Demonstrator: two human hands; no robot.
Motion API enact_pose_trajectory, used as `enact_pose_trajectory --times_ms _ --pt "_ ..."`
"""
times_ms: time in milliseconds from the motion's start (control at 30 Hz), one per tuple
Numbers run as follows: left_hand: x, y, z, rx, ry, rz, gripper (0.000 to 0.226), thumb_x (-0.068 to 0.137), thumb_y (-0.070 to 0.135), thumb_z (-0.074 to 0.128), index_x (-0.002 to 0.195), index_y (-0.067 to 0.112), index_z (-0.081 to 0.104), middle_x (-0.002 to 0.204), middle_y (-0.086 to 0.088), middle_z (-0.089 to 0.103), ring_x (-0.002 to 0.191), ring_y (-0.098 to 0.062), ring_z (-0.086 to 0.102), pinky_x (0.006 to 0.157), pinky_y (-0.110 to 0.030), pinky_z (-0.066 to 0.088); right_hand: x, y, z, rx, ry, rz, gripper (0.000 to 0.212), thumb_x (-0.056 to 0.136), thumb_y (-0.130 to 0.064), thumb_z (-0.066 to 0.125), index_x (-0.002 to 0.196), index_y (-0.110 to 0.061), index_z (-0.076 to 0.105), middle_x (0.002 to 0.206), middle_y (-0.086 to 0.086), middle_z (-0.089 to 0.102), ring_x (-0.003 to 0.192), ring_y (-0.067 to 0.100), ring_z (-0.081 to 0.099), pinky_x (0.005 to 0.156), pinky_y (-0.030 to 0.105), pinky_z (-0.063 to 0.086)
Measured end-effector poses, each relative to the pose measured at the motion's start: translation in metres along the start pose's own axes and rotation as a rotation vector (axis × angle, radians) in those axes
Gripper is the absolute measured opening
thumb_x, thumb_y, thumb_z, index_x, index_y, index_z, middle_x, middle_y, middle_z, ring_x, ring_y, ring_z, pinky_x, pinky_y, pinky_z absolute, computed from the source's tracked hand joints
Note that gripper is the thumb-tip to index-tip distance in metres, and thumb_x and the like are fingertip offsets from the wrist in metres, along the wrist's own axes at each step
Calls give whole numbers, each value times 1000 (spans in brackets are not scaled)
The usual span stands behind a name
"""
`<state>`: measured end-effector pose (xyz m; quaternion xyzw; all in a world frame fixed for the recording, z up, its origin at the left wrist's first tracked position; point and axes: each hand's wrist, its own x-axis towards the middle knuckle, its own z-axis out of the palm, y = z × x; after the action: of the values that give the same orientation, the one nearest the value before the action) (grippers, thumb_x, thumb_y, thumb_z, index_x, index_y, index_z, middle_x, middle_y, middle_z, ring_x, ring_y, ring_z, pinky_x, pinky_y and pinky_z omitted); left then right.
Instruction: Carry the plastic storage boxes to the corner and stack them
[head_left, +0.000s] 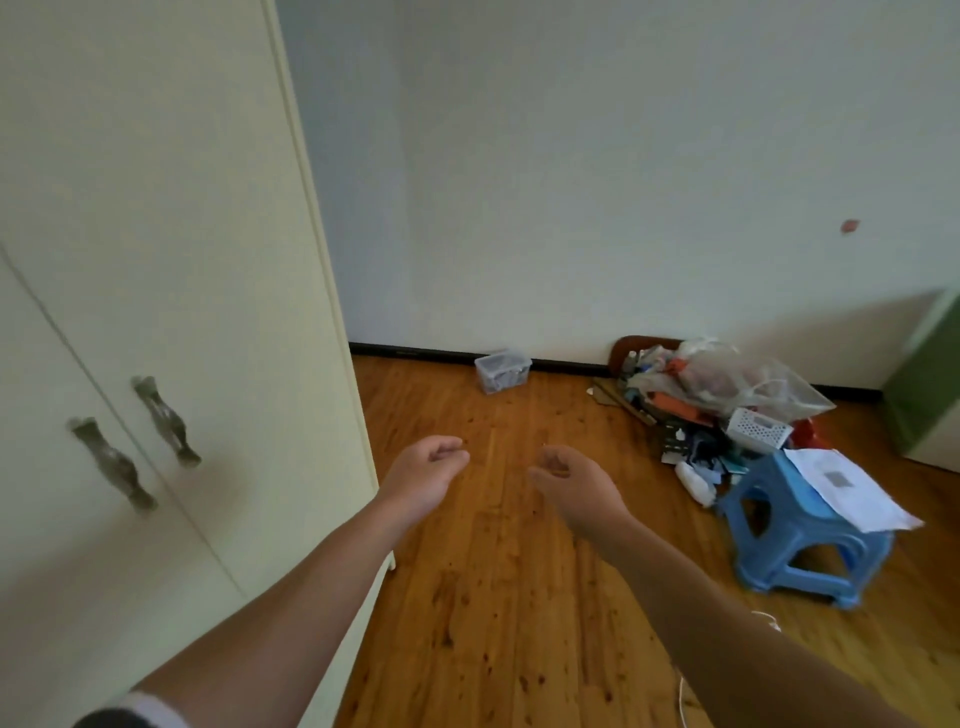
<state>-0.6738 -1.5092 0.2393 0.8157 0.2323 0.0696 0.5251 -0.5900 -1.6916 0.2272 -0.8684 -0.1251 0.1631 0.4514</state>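
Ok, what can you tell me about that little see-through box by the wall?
The clear plastic box is small and rectangular, with a pale rim on top. Dark and pale things show blurrily through its sides. It sits upright on the wooden floor, right against the black skirting board under the white wall.

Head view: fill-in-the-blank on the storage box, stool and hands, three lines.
The clear storage box sits on the floor against the ____.
The stool under the papers is coloured ____.
The left hand and right hand hold ____.
Missing words: wall; blue; nothing.
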Motion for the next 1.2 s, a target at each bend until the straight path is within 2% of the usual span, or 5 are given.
enact_pose_trajectory --times_ms 400,600,900,1033,1200 --pt "209 75 98 -27 -30 -30 30 93 36 58 122 28 61 115 7 60 104 -10 54 81 -25 42 197 26 -109 15 66 20 50 91 -39 61 138 -30 47 130 -8 57 76 -7 50 52 9 36" --pt "298 115 141 -48 -3 -14 27 91 35 61 118 28 63 105 10 61 93 -5 56 66 -16 39 289 34 -163 14 71 -23 50 93 -37 60 140 -26 46 135 -4 55 102 4 49 76 20 41" --pt "416 134 168 -30 2 -6 28 91 34 61 117 26 65 110 7 63 103 -11 58 74 -21 41 402 25 -178 41 47 -25 51 94 -35 59 142 -24 45 137 -4 53 105 5 50 66 15 40" --pt "480 140 172 -52 3 -5 26 92 33 60 116 25 64 111 6 63 100 -11 58 68 -18 40 462 18 -187 23 64 -30 50 95 -36 57 142 -24 45 138 -3 53 120 14 52 85 25 44" --pt "588 160 168 -77 -7 7 26 92 29 60 116 21 65 110 5 61 100 -10 55 68 -16 38 566 -5 -194 -26 78 -24 51 95 -38 57 142 -25 44 138 -4 53 116 12 53 80 21 42"
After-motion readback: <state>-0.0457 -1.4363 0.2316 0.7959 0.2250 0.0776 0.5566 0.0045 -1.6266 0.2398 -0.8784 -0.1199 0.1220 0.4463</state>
